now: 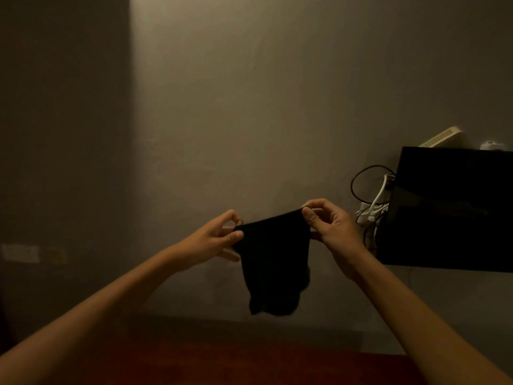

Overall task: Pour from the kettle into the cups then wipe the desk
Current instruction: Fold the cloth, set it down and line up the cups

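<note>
Both hands, left hand (219, 237) and right hand (330, 223), pinch the dark cloth (274, 259) up; fold it flat before wiping the bench (249, 365).

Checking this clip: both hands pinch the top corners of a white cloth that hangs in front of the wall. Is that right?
Not quite: the cloth is black, not white. The head view shows the left hand and the right hand pinching its top corners while it hangs in front of the wall.
</note>
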A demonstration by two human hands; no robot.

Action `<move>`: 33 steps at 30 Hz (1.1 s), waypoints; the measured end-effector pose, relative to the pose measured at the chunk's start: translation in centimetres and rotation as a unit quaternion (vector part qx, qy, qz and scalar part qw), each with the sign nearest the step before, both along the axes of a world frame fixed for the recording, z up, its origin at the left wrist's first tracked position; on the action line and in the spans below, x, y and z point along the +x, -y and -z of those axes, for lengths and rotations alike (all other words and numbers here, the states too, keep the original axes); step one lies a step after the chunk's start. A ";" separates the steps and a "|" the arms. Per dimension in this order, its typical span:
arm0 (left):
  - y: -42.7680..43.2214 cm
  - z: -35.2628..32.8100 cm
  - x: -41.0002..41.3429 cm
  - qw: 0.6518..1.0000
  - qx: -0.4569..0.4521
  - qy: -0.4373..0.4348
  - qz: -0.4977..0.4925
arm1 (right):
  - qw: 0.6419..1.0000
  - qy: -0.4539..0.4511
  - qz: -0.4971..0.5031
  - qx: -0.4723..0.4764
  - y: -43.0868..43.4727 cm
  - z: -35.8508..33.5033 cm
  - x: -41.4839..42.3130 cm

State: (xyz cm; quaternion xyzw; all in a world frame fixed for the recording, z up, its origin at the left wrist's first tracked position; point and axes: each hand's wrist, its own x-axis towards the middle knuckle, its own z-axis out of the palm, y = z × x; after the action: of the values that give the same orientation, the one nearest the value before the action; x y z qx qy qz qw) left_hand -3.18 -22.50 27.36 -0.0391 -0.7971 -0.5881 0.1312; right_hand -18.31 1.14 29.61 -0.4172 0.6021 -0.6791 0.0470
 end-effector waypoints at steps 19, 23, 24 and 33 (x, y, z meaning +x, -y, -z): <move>3.3 6.7 -3.9 0.981 -0.076 -0.050 -0.174 | 0.985 -0.019 0.089 0.149 2.1 12.0 -5.1; 4.9 12.5 -5.2 0.971 -0.115 -0.040 -0.206 | 0.980 -0.014 0.090 0.176 3.5 17.9 -6.2; 5.2 13.9 -5.4 0.969 -0.128 -0.040 -0.210 | 0.978 -0.015 0.089 0.188 3.8 19.5 -6.4; 7.0 28.3 -4.7 0.969 -0.172 0.047 -0.173 | 0.957 -0.053 0.010 0.283 5.5 33.2 -6.9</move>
State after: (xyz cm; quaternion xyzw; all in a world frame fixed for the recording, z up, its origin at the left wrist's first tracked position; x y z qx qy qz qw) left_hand -7.90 -29.46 -0.91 0.1047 -0.8862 -0.4116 0.1849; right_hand -25.17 -4.33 -3.56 -0.4161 0.7756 -0.4580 0.1248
